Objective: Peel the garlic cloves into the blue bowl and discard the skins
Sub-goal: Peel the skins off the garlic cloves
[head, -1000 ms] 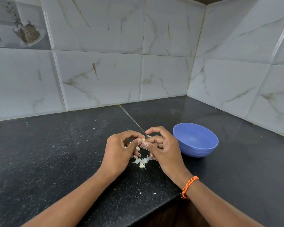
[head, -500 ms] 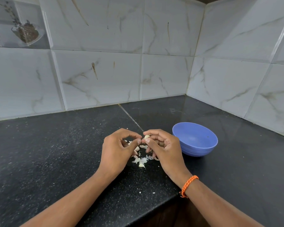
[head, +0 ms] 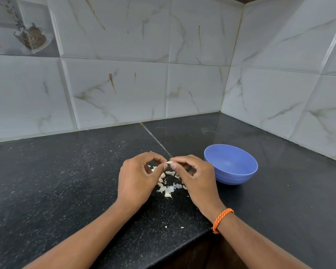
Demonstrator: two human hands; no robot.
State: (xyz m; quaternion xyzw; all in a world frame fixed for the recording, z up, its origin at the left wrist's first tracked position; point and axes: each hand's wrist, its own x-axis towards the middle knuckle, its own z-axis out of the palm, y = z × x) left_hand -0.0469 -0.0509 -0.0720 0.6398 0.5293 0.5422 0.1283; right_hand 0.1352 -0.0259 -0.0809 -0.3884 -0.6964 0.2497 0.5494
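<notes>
Risks first. Garlic clove point(head: 170, 162) was held in the air betw. both hands, above the counter point(head: 66, 181) and left of the blue bowl point(head: 230, 164), not over it. If either pinch slipped while skin was pulled, clove would likely drop onto the counter among the loose skins point(head: 168, 188), not into the bowl. Clove is small and probably slick once bared, so a slip looked plausible. Second risk: skin scraps lay scattered near the counter's front edge, w/ a few specks point(head: 174, 227) right at it; a sweep of a wrist could push them off the edge. Third: pale pieces in the pile were too small to sort into skin vs. clove, so an unpeeled clove could get discarded w/ the skins.

Hands. Left hand point(head: 138, 179): fingers curled, thumb and forefinger tips closed in a pinch at the clove's left end; nothing else held. Right hand point(head: 194, 177): fingers curled, thumb and forefinger pinching the clove's right end; orange cord bracelet point(head: 222, 220) on that wrist. Both hands clear of the counter surface as far as could be judged; neither touched the bowl.

Bowl appeared empty inside, upright, just right of the right hand. Judged early stage: peeling step under way, transfer not yet done.
</notes>
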